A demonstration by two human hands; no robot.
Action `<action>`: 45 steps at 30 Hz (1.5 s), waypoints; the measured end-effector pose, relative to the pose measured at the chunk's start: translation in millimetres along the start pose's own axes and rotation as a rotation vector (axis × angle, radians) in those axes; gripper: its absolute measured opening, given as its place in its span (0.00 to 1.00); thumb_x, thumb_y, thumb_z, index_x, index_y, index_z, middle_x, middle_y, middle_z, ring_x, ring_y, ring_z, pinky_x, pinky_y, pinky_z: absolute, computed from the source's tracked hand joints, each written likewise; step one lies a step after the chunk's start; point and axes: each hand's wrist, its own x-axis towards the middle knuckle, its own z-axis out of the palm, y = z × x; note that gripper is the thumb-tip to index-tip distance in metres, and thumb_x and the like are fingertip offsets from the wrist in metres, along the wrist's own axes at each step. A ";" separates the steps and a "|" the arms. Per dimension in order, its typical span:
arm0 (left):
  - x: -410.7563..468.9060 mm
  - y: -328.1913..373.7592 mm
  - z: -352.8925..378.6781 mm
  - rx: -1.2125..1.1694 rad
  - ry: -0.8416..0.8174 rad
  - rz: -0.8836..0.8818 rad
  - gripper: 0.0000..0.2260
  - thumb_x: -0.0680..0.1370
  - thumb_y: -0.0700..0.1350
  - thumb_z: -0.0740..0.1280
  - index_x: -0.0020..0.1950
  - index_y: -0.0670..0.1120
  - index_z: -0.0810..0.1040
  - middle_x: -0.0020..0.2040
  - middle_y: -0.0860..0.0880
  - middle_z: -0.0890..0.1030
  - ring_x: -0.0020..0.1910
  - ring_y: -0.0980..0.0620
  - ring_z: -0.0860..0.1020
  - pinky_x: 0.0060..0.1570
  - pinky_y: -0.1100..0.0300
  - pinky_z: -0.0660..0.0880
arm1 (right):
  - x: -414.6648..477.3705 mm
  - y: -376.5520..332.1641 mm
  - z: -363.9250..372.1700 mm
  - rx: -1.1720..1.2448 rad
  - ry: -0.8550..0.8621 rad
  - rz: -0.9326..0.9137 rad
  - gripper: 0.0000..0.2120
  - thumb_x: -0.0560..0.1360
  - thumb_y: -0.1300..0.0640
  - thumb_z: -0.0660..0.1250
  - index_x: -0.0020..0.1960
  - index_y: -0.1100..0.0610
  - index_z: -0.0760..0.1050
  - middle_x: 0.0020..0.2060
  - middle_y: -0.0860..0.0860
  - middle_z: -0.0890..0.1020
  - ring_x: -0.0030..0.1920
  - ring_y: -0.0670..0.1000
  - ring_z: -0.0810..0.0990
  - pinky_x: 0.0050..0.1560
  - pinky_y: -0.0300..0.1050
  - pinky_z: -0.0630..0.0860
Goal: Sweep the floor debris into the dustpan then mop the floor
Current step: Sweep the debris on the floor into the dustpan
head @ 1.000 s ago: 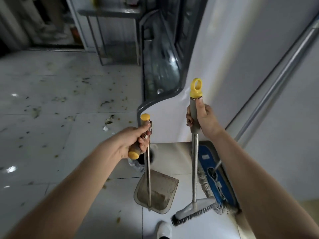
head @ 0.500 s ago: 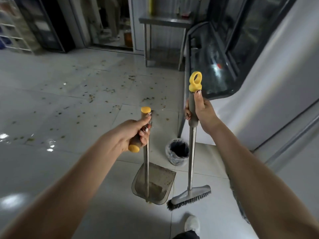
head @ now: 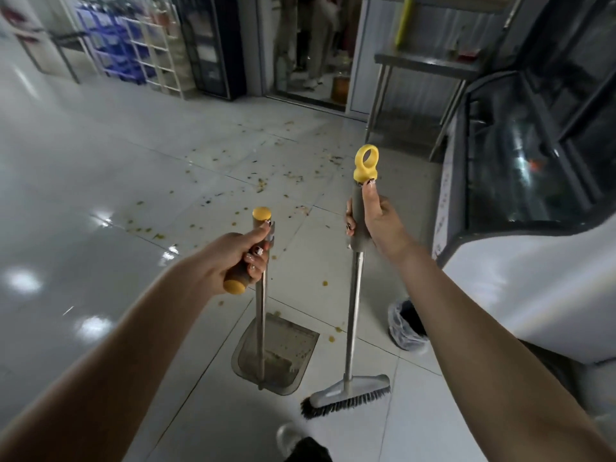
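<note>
My left hand point(head: 233, 258) grips the grey and yellow crossbar handle of a long-handled dustpan point(head: 276, 353), whose grey pan hangs just above the tiles with some dirt inside. My right hand point(head: 376, 225) holds the grey grip of a broom point(head: 350, 393) below its yellow ring, thumb lying up the handle. The black bristles sit low, right of the pan. Yellowish and dark debris point(head: 263, 181) is scattered over the white tiled floor ahead, with a few bits point(head: 325, 283) close to the pan.
A small bin with a clear liner point(head: 405, 328) stands right of the broom. A glass display freezer point(head: 520, 168) and white wall run along the right. A steel table point(head: 423, 61) stands behind, shelving with blue crates point(head: 113, 45) far left. My shoe point(head: 288, 438) shows at the bottom.
My view has swung left and up, away from the wall and the blue mop, toward the open littered floor. Both hands keep their hold on dustpan and broom.
</note>
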 end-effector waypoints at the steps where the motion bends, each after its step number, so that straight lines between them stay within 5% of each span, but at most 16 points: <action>1: -0.3 5.5 -12.5 -0.013 0.004 0.011 0.12 0.68 0.50 0.68 0.39 0.43 0.70 0.24 0.52 0.70 0.17 0.60 0.67 0.17 0.69 0.67 | 9.0 -0.1 12.4 -0.002 -0.019 0.001 0.27 0.74 0.37 0.50 0.36 0.60 0.69 0.26 0.55 0.72 0.27 0.51 0.72 0.33 0.42 0.72; 20: 91.0 193.2 -199.6 -0.014 0.134 0.034 0.13 0.77 0.51 0.65 0.40 0.41 0.71 0.25 0.51 0.71 0.19 0.61 0.67 0.17 0.68 0.68 | 246.0 29.3 185.8 0.030 -0.062 0.039 0.25 0.74 0.37 0.52 0.35 0.58 0.70 0.26 0.53 0.73 0.26 0.49 0.72 0.32 0.38 0.73; 26: 127.2 257.5 -240.1 -0.004 0.117 0.064 0.14 0.78 0.50 0.63 0.39 0.42 0.70 0.25 0.51 0.70 0.18 0.61 0.66 0.17 0.69 0.67 | 311.9 29.7 218.9 0.010 -0.045 0.050 0.24 0.82 0.45 0.50 0.36 0.59 0.70 0.28 0.54 0.73 0.27 0.47 0.73 0.33 0.37 0.74; 37: 216.5 404.9 -341.0 0.030 0.010 0.044 0.14 0.77 0.50 0.64 0.38 0.42 0.70 0.24 0.51 0.70 0.18 0.60 0.67 0.18 0.69 0.68 | 466.0 33.0 297.5 -0.069 0.013 0.078 0.30 0.69 0.29 0.51 0.35 0.56 0.71 0.24 0.48 0.75 0.28 0.48 0.74 0.38 0.44 0.74; 45: 265.6 501.9 -403.7 0.062 -0.018 0.049 0.14 0.77 0.51 0.65 0.38 0.42 0.70 0.24 0.50 0.71 0.18 0.60 0.67 0.18 0.69 0.68 | 568.4 30.9 345.4 -0.058 0.072 0.041 0.29 0.68 0.27 0.51 0.32 0.51 0.72 0.24 0.47 0.75 0.28 0.47 0.76 0.37 0.40 0.74</action>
